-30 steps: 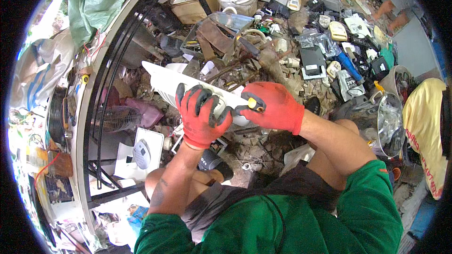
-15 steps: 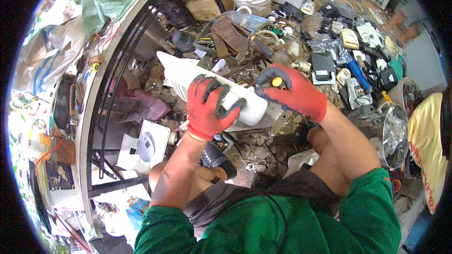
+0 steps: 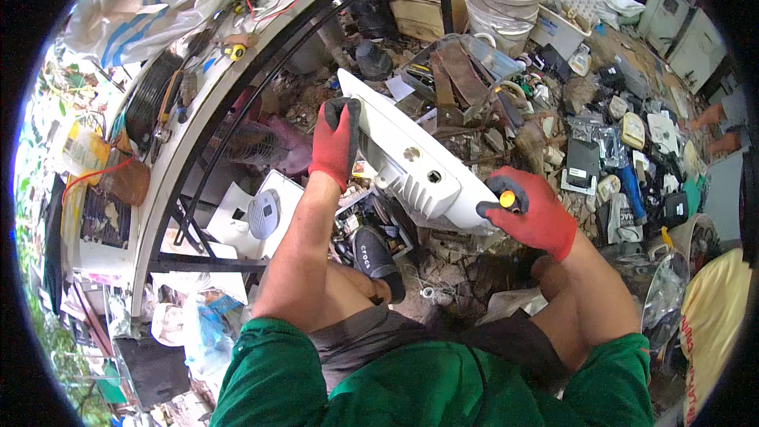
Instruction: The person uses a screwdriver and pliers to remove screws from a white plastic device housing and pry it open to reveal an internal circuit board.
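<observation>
A long white plastic housing [image 3: 431, 146] hangs slantwise in front of me, above the littered ground. Its visible side carries vent slots, a square dark socket and a round metallic spot. My left hand [image 3: 336, 141], in a red and black glove, grips its upper left part, with the fingers partly hidden. At the lower right end, my right hand [image 3: 536, 212] in a matching glove is closed round a hand tool with a yellow handle end [image 3: 507, 198]. Its working tip does not show. The right fingertips are at the housing's end; whether they touch it I cannot tell.
A metal-framed table [image 3: 186, 138] curves along the left, with a tape measure [image 3: 235, 51] on it. Ahead are a bin [image 3: 455, 75] of scrap and a white bucket [image 3: 498, 12] holding circuit boards. Electronic parts litter the right, near a clear container [image 3: 668, 277].
My left hand has moved from the housing's middle to its upper left part. The housing has turned, showing its vents and socket. My right hand still holds the yellow-ended tool. The view has shifted.
</observation>
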The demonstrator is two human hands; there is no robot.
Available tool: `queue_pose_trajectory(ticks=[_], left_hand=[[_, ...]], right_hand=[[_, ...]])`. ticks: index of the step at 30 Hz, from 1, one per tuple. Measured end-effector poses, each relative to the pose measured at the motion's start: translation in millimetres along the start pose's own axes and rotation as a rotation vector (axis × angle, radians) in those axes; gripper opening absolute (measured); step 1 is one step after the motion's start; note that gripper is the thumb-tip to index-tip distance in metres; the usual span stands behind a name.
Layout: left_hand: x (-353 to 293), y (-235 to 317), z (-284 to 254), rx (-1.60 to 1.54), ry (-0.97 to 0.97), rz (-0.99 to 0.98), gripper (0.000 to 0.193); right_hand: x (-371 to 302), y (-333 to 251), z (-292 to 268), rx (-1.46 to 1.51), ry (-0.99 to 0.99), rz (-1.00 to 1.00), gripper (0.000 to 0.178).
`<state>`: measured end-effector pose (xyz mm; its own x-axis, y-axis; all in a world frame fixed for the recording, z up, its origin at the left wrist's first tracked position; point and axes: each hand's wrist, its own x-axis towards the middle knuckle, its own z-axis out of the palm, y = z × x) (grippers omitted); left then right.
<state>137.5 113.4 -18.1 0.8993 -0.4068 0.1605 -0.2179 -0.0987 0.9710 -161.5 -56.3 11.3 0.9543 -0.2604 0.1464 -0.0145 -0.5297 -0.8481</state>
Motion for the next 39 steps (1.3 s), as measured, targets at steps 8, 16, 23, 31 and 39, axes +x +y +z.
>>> queue_pose_trajectory(ticks=[8, 16, 23, 31, 39], left_hand=[[13, -18, -7, -0.096, -0.170, 0.107, 0.022], [10, -13, -3, -0.068, -0.194, 0.066, 0.047], [19, -18, -2, -0.101, -0.179, 0.059, 0.046], [17, -11, 11, -0.237, -0.212, 0.047, 0.049], [17, -14, 16, -0.081, -0.122, 0.141, 0.057]], right_hand=[[0, -4, 11, 0.153, 0.031, 0.147, 0.031], [2, -7, 18, 0.220, 0.011, 0.106, 0.037], [3, -5, 16, 0.267, -0.043, 0.137, 0.040], [-8, 19, -37, 0.825, 0.245, 0.380, 0.027], [-162, 61, 46, 1.386, 0.058, 0.953, 0.022]])
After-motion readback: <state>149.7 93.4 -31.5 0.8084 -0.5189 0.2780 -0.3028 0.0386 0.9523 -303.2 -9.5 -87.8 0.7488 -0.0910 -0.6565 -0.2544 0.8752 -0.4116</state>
